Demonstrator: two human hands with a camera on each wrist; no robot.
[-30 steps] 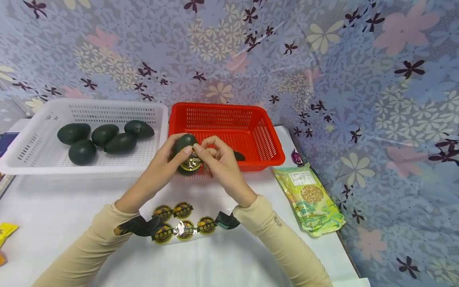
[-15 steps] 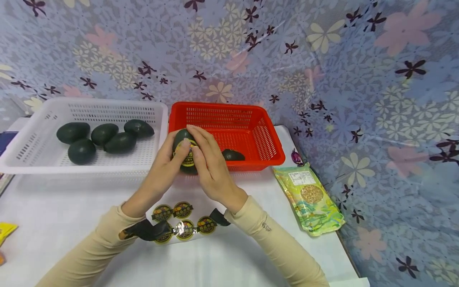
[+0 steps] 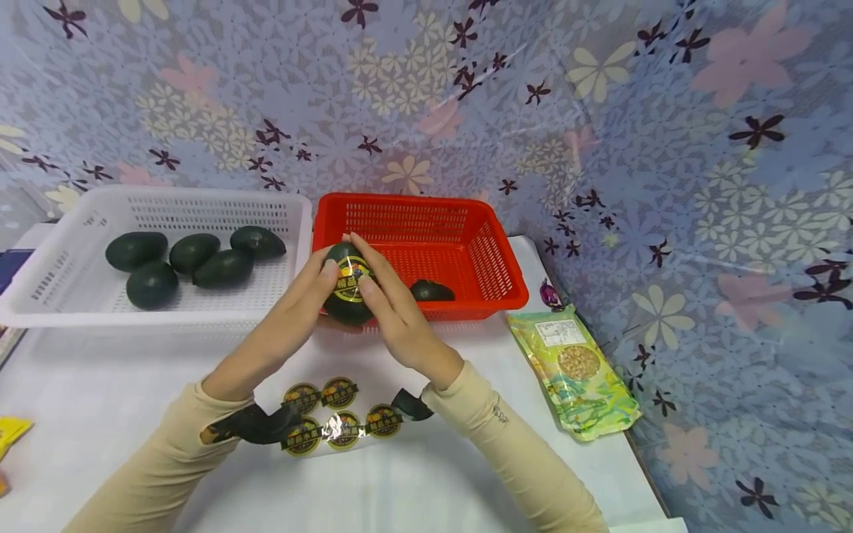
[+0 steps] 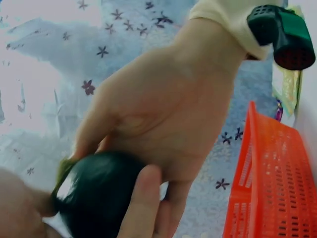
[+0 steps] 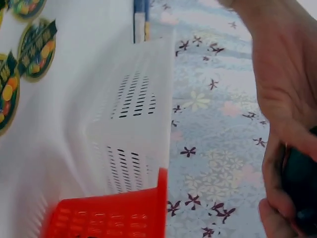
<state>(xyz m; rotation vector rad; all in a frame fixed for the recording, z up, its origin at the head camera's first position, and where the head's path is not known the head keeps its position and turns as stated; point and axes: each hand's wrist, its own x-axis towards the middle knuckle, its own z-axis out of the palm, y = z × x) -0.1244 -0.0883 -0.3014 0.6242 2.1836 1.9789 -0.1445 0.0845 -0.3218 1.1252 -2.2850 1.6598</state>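
Left hand grips avocado; right hand fingers pressed flat on it.

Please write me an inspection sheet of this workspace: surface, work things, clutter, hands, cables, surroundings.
Surface: white table, sticker sheet lying near the wrists.
Work things: stickered avocado held in front of the red basket, which holds one avocado; white basket holds five avocados.
Clutter: snack pouch on the right, yellow packet at the left edge.
Hands: left hand grips the stickered avocado; right hand presses fingers on it.
Cables: nothing seen.
Surroundings: floral backdrop.
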